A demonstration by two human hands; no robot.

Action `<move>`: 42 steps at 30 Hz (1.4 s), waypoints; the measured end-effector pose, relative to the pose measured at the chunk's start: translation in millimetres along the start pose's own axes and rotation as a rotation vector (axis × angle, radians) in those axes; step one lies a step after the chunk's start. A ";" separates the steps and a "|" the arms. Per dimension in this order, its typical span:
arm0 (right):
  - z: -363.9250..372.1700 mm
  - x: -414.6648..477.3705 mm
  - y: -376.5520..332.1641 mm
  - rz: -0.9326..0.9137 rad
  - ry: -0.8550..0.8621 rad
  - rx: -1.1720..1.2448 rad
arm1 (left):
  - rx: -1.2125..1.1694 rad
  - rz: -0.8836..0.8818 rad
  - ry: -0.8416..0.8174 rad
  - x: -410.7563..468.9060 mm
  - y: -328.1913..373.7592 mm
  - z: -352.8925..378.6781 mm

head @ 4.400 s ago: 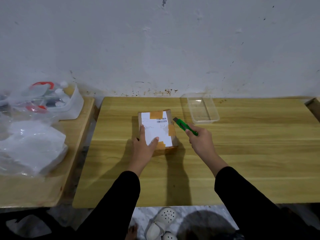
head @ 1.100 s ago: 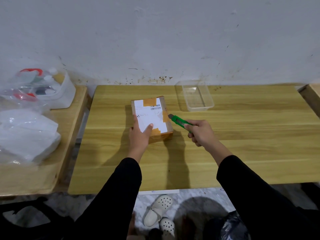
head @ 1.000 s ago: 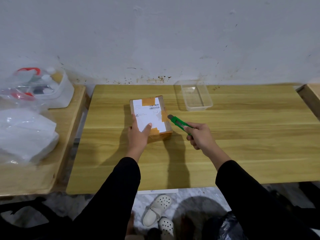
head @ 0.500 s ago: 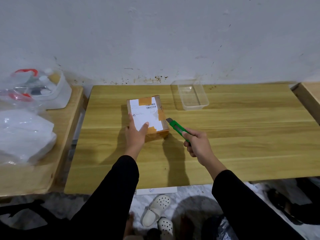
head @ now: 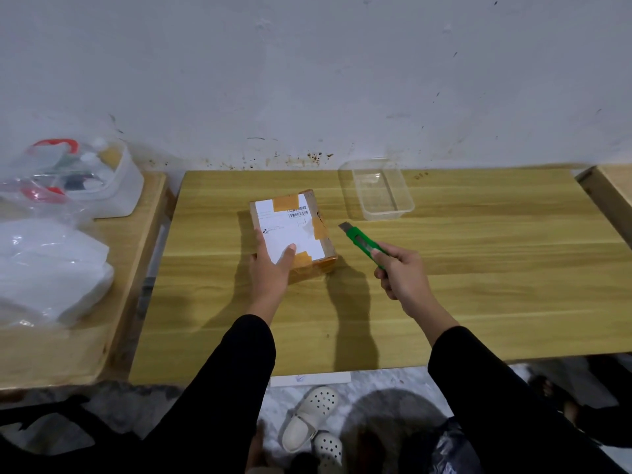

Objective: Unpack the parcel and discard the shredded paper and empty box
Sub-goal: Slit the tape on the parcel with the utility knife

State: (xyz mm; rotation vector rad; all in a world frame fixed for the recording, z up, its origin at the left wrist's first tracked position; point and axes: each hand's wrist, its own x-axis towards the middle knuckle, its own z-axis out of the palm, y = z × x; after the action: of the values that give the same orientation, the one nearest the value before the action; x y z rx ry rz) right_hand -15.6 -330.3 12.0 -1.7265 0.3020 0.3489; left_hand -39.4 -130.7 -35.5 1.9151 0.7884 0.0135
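You face a stained white wall across a pale wooden table [head: 444, 302]. The parcel [head: 290, 230], a small taped cardboard box with a white label, lies flat near the table's middle, just left of a clear plastic tub [head: 376, 189]. It looks light and stiff, so it may skid under a blade. Hold it down at the near left corner, clear of the tape seams. Your left hand [head: 270, 268] presses there, fingers straight across the top. Your right hand [head: 403, 275] is curled round a green utility knife [head: 362, 244], its tip near the box's right edge, not touching.
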 end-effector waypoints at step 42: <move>-0.9 -2.4 15.5 0.065 -0.129 -0.022 | -0.042 0.012 0.023 0.1 1.3 2.9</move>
State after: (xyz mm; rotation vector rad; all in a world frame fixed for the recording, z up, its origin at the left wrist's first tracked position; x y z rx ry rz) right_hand -23.8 -333.9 -0.9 -1.7095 0.2619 0.5108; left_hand -37.6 -133.3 -35.8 1.8834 0.7864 0.0594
